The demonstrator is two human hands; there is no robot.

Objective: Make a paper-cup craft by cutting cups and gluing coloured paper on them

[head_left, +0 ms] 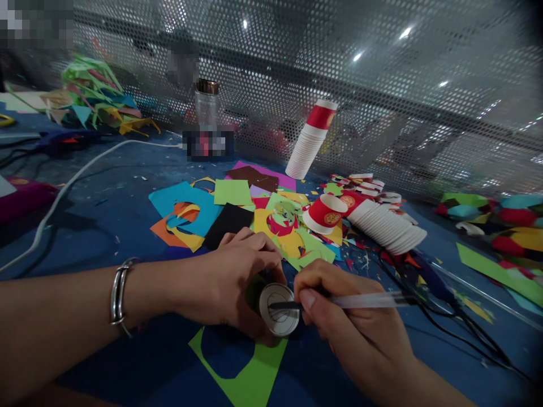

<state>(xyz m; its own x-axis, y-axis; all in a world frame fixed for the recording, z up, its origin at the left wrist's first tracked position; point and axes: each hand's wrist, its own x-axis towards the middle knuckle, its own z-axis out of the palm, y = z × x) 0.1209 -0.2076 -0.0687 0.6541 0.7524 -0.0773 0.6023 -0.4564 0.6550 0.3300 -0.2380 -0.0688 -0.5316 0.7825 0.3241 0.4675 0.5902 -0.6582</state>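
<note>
My left hand is wrapped around a small paper cup whose white round base faces me. Curved dark lines show on that base. A pen with a clear barrel and dark front end is pinched in my right hand, its tip at the drawn lines. Just below the cup lies a sheet of green paper with a large round hole cut in it. A black paper piece sits beyond my left fingers.
Colored paper scraps spread ahead. A red paper cup and a fallen cup stack are right of them; another stack leans farther back. A perforated metal panel runs behind. Black cables lie right, a white cable left.
</note>
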